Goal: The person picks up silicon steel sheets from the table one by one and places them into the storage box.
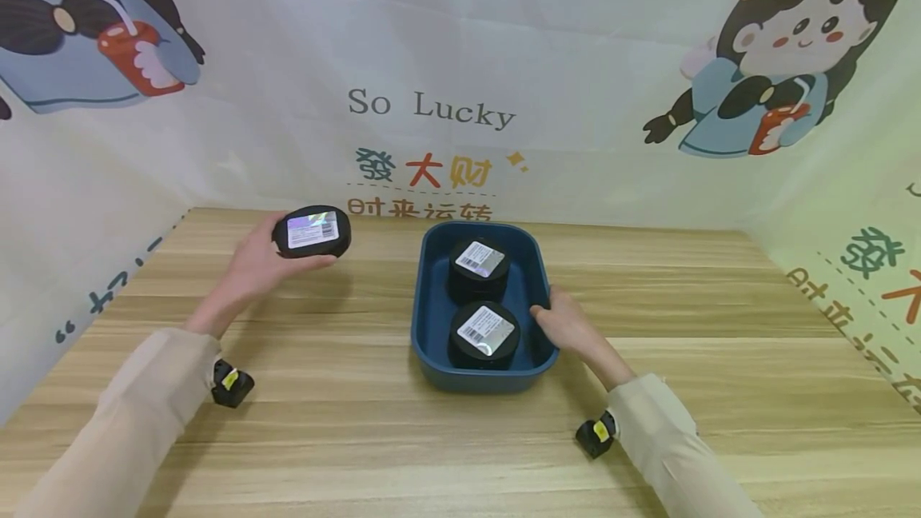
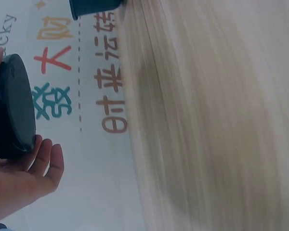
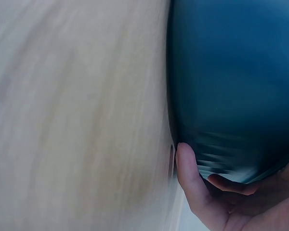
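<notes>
My left hand (image 1: 262, 264) grips a round black container (image 1: 312, 232) by its side, holding it above the table left of the bin. A silver label with a barcode faces up on it; the left wrist view shows its smooth dark underside (image 2: 20, 103). My right hand (image 1: 568, 322) holds the right wall of a blue rectangular bin (image 1: 424, 302), thumb over the rim and fingers outside. Inside the bin stand two similar black containers, one at the back (image 1: 478, 270) and one at the front (image 1: 484, 336), labels up.
The bin stands on a wood-grain table (image 1: 324, 438). A printed cloth (image 1: 576, 102) with cartoon figures and lettering hangs behind the table and along both sides. Each sleeve cuff carries a small black camera, seen at the left wrist (image 1: 232, 384) and the right wrist (image 1: 596, 434).
</notes>
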The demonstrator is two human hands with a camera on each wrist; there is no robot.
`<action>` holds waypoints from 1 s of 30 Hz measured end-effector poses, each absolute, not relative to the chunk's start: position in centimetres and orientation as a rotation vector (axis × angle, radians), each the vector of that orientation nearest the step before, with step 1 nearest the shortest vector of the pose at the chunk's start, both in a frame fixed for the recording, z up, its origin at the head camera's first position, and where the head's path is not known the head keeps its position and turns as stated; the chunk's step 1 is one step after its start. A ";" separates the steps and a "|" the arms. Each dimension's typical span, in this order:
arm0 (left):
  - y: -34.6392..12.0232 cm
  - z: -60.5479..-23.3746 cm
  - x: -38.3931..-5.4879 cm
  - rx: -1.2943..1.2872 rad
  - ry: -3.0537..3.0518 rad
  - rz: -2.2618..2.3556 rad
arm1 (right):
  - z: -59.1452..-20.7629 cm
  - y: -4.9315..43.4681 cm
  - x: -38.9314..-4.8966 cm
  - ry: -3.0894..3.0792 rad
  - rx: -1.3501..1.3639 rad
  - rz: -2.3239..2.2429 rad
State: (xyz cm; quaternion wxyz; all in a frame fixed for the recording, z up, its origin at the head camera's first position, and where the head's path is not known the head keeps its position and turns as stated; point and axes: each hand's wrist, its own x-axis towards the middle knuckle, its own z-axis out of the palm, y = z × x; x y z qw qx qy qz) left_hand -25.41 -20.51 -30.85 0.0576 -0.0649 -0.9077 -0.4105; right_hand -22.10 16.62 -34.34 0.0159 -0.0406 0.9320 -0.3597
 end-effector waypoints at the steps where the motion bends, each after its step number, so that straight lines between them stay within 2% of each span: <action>1: -20.3 -30.8 -25.4 -0.216 -2.747 -1.256 | -34.4 16.6 -22.1 2.900 -0.127 -1.119; 11: -17.9 -30.5 -24.6 -0.427 -2.691 -1.379 | -34.4 16.6 -22.1 2.889 -0.129 -1.119; 30: -13.8 -30.8 -23.6 -0.647 -2.686 -1.415 | -34.4 16.6 -22.0 2.899 -0.140 -1.135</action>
